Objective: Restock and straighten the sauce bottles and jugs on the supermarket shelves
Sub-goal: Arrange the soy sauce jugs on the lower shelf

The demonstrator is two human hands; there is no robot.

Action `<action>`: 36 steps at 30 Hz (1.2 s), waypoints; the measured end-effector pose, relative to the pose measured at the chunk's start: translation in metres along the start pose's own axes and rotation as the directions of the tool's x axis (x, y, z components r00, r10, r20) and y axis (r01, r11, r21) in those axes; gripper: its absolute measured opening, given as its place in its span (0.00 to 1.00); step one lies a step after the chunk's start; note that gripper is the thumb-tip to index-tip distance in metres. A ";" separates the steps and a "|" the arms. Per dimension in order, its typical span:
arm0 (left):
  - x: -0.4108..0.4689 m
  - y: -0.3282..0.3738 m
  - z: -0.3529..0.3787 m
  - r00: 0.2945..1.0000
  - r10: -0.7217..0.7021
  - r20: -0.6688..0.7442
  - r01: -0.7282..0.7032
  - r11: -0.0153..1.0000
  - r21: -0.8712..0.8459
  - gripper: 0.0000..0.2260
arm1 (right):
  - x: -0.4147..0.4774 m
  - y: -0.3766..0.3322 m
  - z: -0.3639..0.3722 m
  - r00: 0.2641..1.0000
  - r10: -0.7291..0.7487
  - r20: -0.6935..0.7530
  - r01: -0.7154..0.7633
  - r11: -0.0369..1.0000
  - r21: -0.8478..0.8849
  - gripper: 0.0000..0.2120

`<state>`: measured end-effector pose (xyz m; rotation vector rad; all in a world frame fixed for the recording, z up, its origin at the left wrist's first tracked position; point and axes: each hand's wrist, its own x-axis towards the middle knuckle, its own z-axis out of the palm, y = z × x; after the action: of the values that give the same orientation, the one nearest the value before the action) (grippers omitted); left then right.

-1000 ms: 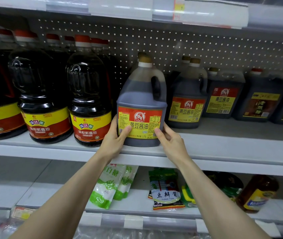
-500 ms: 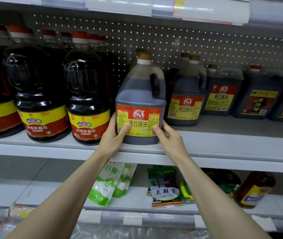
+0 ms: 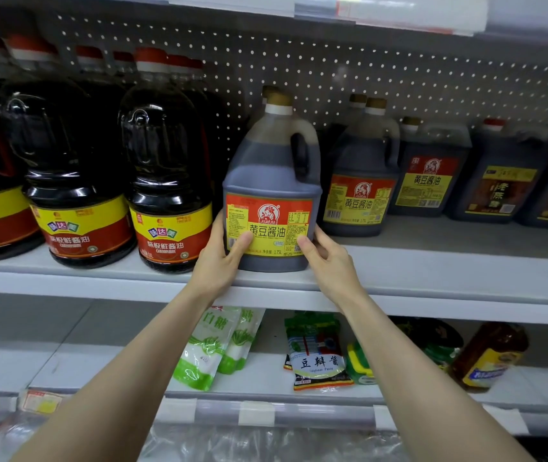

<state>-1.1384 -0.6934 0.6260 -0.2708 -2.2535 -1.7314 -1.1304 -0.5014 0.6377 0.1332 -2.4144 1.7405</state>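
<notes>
Both hands, left hand [image 3: 224, 253] and right hand [image 3: 327, 258], grip the lower sides of the soy sauce jug [image 3: 271, 195], fingers curled round it. It stands at the front edge of the shelf [image 3: 432, 281]. Pulled further forward, it could tip off; turned carelessly, it may knock the neighbouring bottle [image 3: 169, 181].

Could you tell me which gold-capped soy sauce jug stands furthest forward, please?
The jug gripped by the left hand and right hand: it stands at the shelf edge; the other gold-capped jugs sit further back.
</notes>
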 end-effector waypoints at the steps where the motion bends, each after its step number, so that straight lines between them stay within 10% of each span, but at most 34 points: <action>1: 0.000 0.000 0.000 1.000 0.000 0.000 0.000 1.000 0.005 0.25 | 0.000 0.000 0.000 1.000 -0.002 0.001 0.002 1.000 0.001 0.26; 19: -0.112 0.013 0.014 0.995 -0.093 -0.025 0.093 0.996 -0.016 0.27 | -0.097 0.016 -0.007 0.997 -0.031 -0.075 0.035 0.998 0.054 0.25; 36: -0.348 -0.174 0.066 0.818 -0.569 0.087 0.563 0.822 0.090 0.22 | -0.303 0.252 0.043 0.903 0.426 0.049 -0.426 0.905 -0.018 0.21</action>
<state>-0.8733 -0.6664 0.3346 0.3778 -2.6478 -1.9435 -0.8776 -0.4690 0.3339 -0.3884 -2.6352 1.9127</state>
